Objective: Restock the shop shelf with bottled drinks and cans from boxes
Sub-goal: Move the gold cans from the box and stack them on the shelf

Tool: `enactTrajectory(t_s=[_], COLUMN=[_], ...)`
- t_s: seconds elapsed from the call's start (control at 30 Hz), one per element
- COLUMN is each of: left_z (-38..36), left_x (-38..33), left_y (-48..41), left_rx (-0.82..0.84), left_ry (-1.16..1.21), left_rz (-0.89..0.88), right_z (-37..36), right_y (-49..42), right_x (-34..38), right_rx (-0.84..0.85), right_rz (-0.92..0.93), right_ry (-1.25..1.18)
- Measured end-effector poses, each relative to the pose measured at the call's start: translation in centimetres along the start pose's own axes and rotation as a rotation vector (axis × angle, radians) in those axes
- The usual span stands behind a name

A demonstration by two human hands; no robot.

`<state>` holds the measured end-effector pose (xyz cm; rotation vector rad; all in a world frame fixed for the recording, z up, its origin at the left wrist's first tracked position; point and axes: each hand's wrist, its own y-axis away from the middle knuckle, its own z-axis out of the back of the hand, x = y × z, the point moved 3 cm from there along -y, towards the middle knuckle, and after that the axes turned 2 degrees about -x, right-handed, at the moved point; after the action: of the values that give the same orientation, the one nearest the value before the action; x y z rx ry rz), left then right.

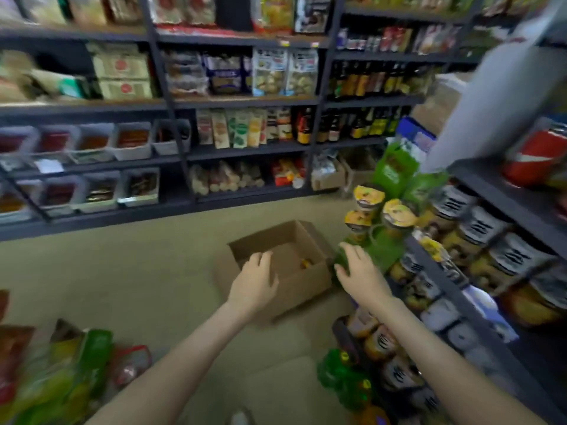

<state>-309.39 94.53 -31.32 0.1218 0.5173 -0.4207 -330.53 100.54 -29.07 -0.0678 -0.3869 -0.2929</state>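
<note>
Bare left forearm (171, 363) and right forearm (429, 348) reach forward from the bottom edge of the view over the beige floor (138, 271). At the end of the first, the left grip (256, 283) is released, its fingers loose and slightly spread above the near left wall of an open cardboard box (300, 289); whether it touches the cardboard cannot be told. The right grip (360, 271) is curled over a dark green bottle (340, 261), thumb on its left side and fingers over its top, grasping it just beside the right wall of the box; motion blur hides its label. The box sits on the floor close to the foot of the right-hand shelf (435, 271), and a small orange and yellow thing (305, 263) lies on its bottom. Just past the right grip a green wrapped pack (386, 250) stands at the front edge of that shelf, with yellow-topped drinks (397, 213) rising from it. Deeper on the same shelf stand rows of jars with black and white labels (478, 225), and more green bottles (340, 372) crowd its lower level near the right forearm. Green packets (76, 363) lie blurred at the bottom left corner. Across the floor, the far shelving (245, 101) carries packets, tubs and dark bottles.
</note>
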Motion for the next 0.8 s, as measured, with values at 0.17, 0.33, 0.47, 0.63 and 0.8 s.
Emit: enactTrajectory(t_s=[0.17, 0.33, 0.47, 0.63, 0.8], left_z=[1.5, 0.9, -2.0, -6.9, -12.8], left_x=[10.8, 15.0, 16.3, 18.1, 19.5], left_y=[-5.1, -11.1, -15.6, -21.8, -29.8], left_rx=[0.096, 0.181, 0.262, 0.345, 0.370], left_ry=[-0.036, -0.036, -0.064, -0.083, -0.066], left_rz=[0.205, 0.255, 0.280, 0.355, 0.455], right_z=[-7.9, -11.0, -13.3, -18.0, -24.3], right_y=[-8.7, -14.9, -19.7, -26.6, -35.6], right_x=[4.3, 4.4, 1.8, -2.3, -7.2], right_rx=[0.185, 0.265, 0.330, 0.441, 0.571], right_rz=[-0.007, -0.034, -0.083, -0.128, -0.128], right_ry=[-0.040, -0.073, -0.064, -0.055, -0.023])
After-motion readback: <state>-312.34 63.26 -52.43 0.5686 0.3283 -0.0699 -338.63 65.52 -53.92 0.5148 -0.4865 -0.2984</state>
